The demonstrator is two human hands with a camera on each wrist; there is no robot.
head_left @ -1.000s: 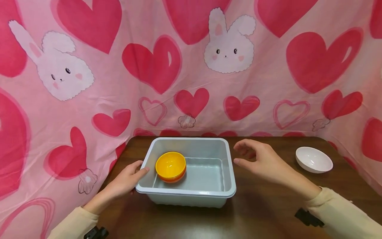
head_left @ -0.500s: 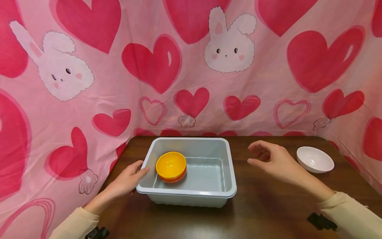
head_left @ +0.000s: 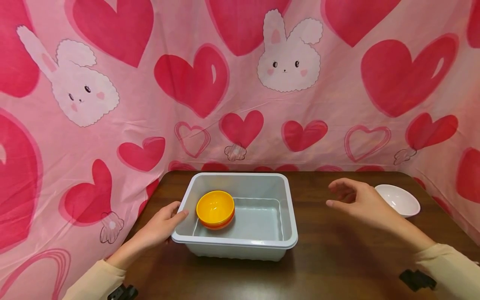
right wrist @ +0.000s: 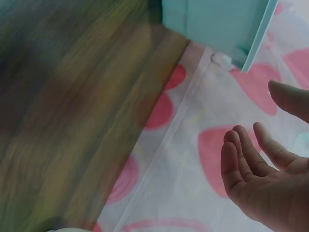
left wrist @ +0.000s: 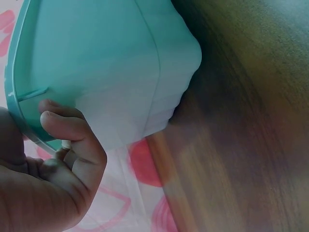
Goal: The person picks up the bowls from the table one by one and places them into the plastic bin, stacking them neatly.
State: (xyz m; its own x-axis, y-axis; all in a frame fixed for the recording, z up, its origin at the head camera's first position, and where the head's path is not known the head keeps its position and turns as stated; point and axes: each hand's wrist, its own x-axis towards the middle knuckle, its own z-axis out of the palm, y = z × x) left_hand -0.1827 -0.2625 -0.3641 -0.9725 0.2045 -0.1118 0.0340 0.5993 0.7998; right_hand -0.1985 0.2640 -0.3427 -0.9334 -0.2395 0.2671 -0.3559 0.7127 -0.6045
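A light grey plastic basin (head_left: 240,243) stands on the table. My left hand (head_left: 161,223) grips its left rim, thumb over the edge. In the left wrist view, the curled fingers (left wrist: 77,133) lie under the rim against the basin's outer wall (left wrist: 111,92). Inside the basin, on its left side, a yellow bowl (head_left: 215,207) sits nested on an orange one (head_left: 220,226). My right hand (head_left: 361,204) hovers over the table to the right of the basin, fingers loosely bent and holding nothing. Just behind it, partly covered by the wrist, is a white bowl (head_left: 401,201).
The dark brown wooden table (head_left: 322,258) runs to a pink curtain (head_left: 240,96) printed with hearts and rabbits, which hangs behind it and on both sides. A black wrist camera (head_left: 417,280) is strapped below the right sleeve.
My right hand has moved right, away from the basin's right rim and closer to the white bowl. The left hand, the basin and the bowls have stayed in place.
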